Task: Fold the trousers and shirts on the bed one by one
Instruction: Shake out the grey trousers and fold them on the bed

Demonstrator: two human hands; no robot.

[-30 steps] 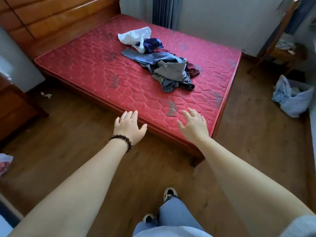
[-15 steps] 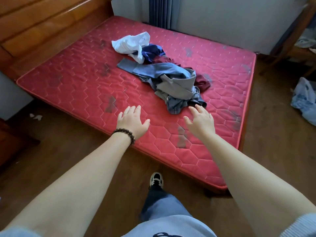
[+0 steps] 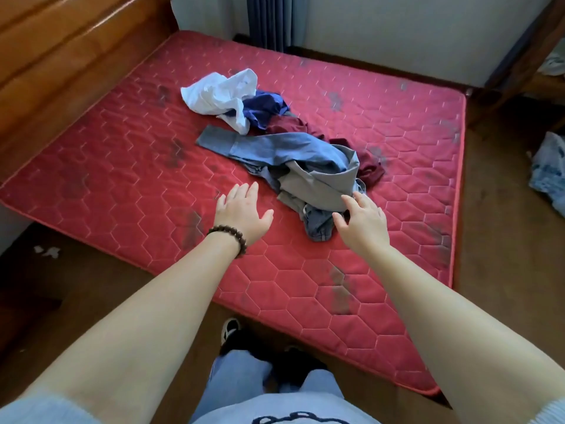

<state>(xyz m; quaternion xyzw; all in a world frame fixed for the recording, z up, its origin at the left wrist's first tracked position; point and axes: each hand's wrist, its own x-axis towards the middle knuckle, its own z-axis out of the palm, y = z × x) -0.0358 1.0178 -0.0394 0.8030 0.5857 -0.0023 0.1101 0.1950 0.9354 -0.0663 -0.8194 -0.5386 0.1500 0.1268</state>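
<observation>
A heap of clothes lies in the middle of the red quilted mattress [image 3: 122, 166]. Blue-grey denim trousers [image 3: 275, 148] stretch across it, with a grey garment [image 3: 318, 179] bunched on top at the near end. Behind them lie a dark red garment [image 3: 370, 166], a navy garment [image 3: 263, 108] and a crumpled white shirt [image 3: 217, 96]. My right hand [image 3: 360, 221] reaches out with fingers spread, its fingertips at the near edge of the grey garment. My left hand [image 3: 241, 209], with a bead bracelet on the wrist, hovers open over bare mattress left of the heap.
A wooden headboard [image 3: 61, 56] runs along the left side of the bed. Wooden floor surrounds the near and right edges. A pale blue bundle [image 3: 550, 172] lies on the floor at right, and a wooden chair [image 3: 532, 65] stands at back right.
I have stepped closer to the bed. Both hands have moved forward over the mattress, and my right hand has reached the near edge of the clothes heap.
</observation>
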